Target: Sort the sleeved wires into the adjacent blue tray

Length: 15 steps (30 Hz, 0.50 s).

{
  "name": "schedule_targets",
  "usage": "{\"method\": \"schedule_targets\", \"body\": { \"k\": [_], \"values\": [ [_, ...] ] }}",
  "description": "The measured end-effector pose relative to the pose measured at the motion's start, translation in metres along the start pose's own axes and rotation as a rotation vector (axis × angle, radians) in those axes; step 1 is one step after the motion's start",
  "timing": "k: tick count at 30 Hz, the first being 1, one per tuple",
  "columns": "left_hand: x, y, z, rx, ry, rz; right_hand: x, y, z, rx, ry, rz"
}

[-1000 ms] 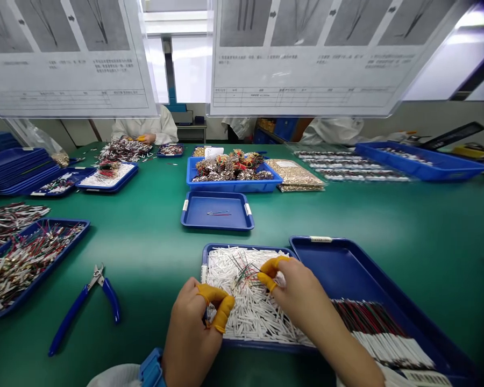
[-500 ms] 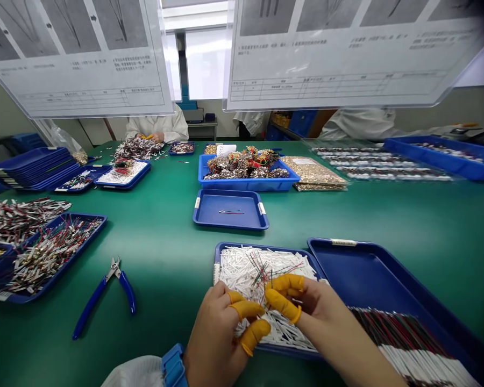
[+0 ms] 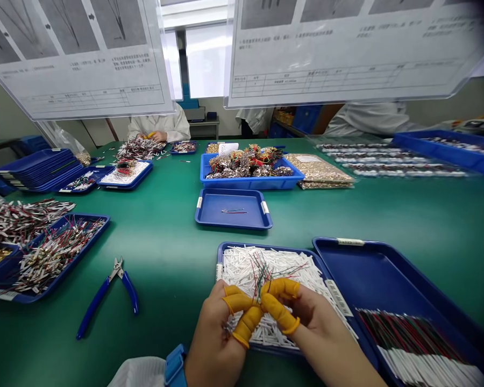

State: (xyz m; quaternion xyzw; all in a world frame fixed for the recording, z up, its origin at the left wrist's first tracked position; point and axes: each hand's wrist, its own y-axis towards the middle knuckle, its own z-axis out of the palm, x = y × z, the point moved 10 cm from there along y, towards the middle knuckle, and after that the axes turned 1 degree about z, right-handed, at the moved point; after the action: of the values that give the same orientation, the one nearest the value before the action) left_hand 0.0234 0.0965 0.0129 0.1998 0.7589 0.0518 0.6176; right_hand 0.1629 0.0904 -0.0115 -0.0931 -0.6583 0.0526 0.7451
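Head view is showing loose wires (image 3: pixel 258 269) that are lying on white tubes (image 3: pixel 290 262) in a tray (image 3: pixel 278 351). Over it, left hand (image 3: pixel 218 333) and right hand (image 3: pixel 310 317) are meeting, their covered fingers (image 3: pixel 248 325) pressing closed at the tips; what they are gripping, I cannot tell. Just beside, a larger tray (image 3: pixel 371 274) is holding lined-up wires (image 3: pixel 425 344). Pliers (image 3: pixel 94 306) are lying leftward on the worktop (image 3: pixel 161 258).

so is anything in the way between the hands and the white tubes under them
Nothing visible blocks the left hand or right hand from the white tubes; only some thin wires fan out over the tubes, just beyond the hands.
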Motion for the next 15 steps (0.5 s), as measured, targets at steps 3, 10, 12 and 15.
{"method": "schedule_targets", "body": {
  "k": [3,10,12,15],
  "values": [
    [0.000,0.001,-0.002,-0.003,-0.026,-0.007,0.000,-0.002,-0.003,-0.055,0.089,0.003],
    [-0.017,0.004,0.005,0.084,0.025,0.097,0.025,-0.001,-0.017,-0.096,-0.136,-0.183],
    [-0.020,0.005,0.007,0.100,0.053,0.100,0.028,-0.001,-0.025,-0.153,-0.205,-0.221],
    [-0.024,0.005,0.007,0.101,0.122,0.125,0.036,-0.004,-0.042,-0.315,-0.224,-0.259]
  ]
}}
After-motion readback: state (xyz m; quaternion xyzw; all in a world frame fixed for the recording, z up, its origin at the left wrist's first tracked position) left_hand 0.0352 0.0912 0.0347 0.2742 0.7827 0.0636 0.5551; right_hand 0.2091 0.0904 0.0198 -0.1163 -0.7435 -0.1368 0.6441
